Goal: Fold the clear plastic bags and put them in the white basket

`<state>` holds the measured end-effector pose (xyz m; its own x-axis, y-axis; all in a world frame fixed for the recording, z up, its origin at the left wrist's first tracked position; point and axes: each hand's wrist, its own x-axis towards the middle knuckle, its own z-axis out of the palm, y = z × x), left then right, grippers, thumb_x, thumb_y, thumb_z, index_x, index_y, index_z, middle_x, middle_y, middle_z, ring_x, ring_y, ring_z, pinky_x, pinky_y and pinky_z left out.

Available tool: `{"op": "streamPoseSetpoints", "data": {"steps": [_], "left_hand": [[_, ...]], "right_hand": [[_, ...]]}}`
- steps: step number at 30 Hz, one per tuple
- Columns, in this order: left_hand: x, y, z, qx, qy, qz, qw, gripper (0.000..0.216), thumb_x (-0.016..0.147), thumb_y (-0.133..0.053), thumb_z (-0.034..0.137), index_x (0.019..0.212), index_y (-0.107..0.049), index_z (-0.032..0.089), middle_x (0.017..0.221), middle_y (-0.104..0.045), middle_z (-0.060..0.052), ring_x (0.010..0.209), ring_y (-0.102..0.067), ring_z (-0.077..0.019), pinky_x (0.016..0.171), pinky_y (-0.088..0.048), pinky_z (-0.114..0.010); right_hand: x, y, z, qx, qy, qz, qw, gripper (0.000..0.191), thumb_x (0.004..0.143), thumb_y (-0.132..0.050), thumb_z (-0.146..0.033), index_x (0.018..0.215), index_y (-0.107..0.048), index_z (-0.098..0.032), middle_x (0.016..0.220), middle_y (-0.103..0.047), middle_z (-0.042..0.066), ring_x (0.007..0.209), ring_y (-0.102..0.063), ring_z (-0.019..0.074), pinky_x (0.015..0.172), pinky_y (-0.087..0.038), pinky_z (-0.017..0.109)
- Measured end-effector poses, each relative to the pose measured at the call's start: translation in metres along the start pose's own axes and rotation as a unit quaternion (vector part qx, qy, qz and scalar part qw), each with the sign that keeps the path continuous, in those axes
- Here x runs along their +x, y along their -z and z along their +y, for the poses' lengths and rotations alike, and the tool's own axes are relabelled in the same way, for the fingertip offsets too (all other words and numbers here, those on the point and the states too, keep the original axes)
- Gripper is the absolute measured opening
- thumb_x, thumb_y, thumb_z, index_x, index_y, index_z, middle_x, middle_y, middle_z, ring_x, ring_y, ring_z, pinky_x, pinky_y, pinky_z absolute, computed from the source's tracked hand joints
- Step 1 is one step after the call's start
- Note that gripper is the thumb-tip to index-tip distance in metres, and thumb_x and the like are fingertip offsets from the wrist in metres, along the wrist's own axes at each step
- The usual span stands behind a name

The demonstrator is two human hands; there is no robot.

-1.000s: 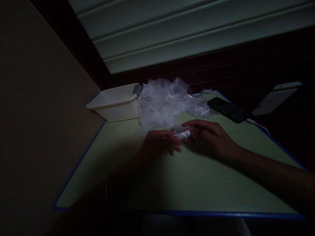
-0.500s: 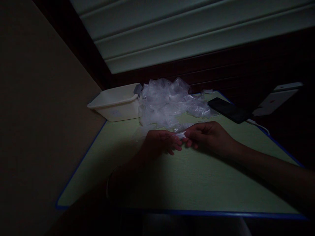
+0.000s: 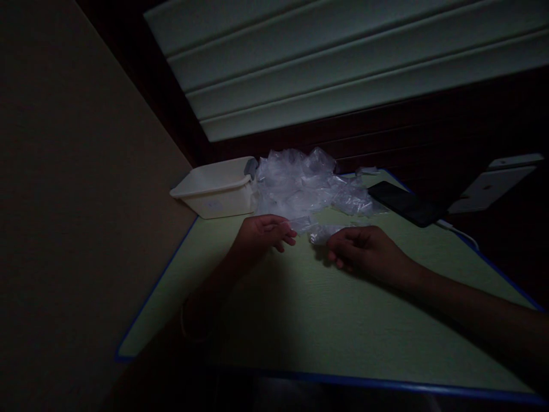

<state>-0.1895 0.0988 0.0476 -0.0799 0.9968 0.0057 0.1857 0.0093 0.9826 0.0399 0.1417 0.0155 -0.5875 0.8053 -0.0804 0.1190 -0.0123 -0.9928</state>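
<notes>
Thumb and fingers of my left hand (image 3: 266, 233) are closed on a small clear plastic bag (image 3: 301, 224), which sticks out to the right over the table. To its right, my right hand (image 3: 358, 246) is held in a pinch, and whatever is between those fingertips is hidden. Just behind the right fingertips lies a crumpled clear plastic packet (image 3: 321, 233); I cannot tell whether they touch it. Beyond both hands is a large heap of clear plastic bags (image 3: 295, 183).
A cream plastic bin (image 3: 223, 200) with a grey handle stands left of the heap. At the right are a dark phone (image 3: 405, 203), a white cable (image 3: 461, 232) and a white box (image 3: 491, 186). The green table (image 3: 343, 326) has a blue edge, with a wall on the left.
My hands have moved apart. Before, both pinched one small plastic piece between them; now plastic extends from my left hand only, which has shifted left. The whole view has tilted slightly.
</notes>
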Motion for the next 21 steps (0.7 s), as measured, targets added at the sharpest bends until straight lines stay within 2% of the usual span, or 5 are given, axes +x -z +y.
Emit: {"op": "streamPoseSetpoints", "data": {"steps": [6, 9, 12, 16, 21], "left_hand": [[0.022, 0.065, 0.036, 0.166, -0.098, 0.102, 0.976, 0.028, 0.078, -0.067, 0.039, 0.086, -0.065, 0.012, 0.077, -0.07, -0.007, 0.067, -0.066, -0.0149, 0.057, -0.05, -0.024], [0.046, 0.113, 0.063, 0.282, -0.114, 0.075, 0.95, 0.025, 0.082, -0.06, 0.037, 0.085, -0.064, 0.013, 0.072, -0.067, -0.004, 0.059, -0.059, -0.0117, 0.055, -0.048, -0.022], [0.08, 0.157, 0.086, 0.431, -0.106, 0.037, 0.895, 0.024, 0.084, -0.055, 0.035, 0.084, -0.063, 0.012, 0.073, -0.065, -0.005, 0.061, -0.058, -0.0117, 0.054, -0.046, -0.021], [0.129, 0.192, 0.091, 0.565, 0.046, -0.064, 0.822, 0.024, 0.088, -0.05, 0.029, 0.1, -0.064, 0.013, 0.084, -0.068, -0.006, 0.07, -0.062, -0.013, 0.057, -0.047, -0.019], [0.177, 0.198, 0.063, 0.614, 0.18, -0.146, 0.754, 0.017, 0.086, -0.06, 0.023, 0.095, -0.067, 0.011, 0.079, -0.068, -0.005, 0.069, -0.063, -0.0155, 0.062, -0.051, -0.025]], "right_hand": [[-0.003, -0.005, 0.009, -0.05, 0.011, -0.066, 0.996, 0.035, 0.088, -0.056, -0.043, 0.072, -0.064, -0.014, 0.062, -0.06, 0.002, 0.051, -0.049, 0.0079, 0.045, -0.034, 0.02], [-0.001, -0.003, 0.015, -0.069, 0.021, -0.077, 0.994, 0.038, 0.091, -0.051, -0.045, 0.073, -0.063, -0.014, 0.063, -0.059, 0.002, 0.054, -0.049, 0.0084, 0.047, -0.035, 0.021], [0.001, -0.002, 0.019, -0.09, 0.042, -0.1, 0.99, 0.039, 0.092, -0.049, -0.045, 0.072, -0.062, -0.014, 0.064, -0.058, 0.001, 0.056, -0.049, 0.0091, 0.051, -0.036, 0.022], [0.002, -0.002, 0.02, -0.097, 0.05, -0.103, 0.989, 0.038, 0.094, -0.046, -0.043, 0.072, -0.061, -0.015, 0.065, -0.058, 0.002, 0.058, -0.05, 0.0104, 0.053, -0.038, 0.023], [0.0, -0.004, 0.019, -0.095, 0.064, -0.113, 0.987, 0.036, 0.095, -0.046, -0.039, 0.071, -0.06, -0.015, 0.066, -0.056, 0.001, 0.057, -0.05, 0.0105, 0.054, -0.038, 0.023]]}}
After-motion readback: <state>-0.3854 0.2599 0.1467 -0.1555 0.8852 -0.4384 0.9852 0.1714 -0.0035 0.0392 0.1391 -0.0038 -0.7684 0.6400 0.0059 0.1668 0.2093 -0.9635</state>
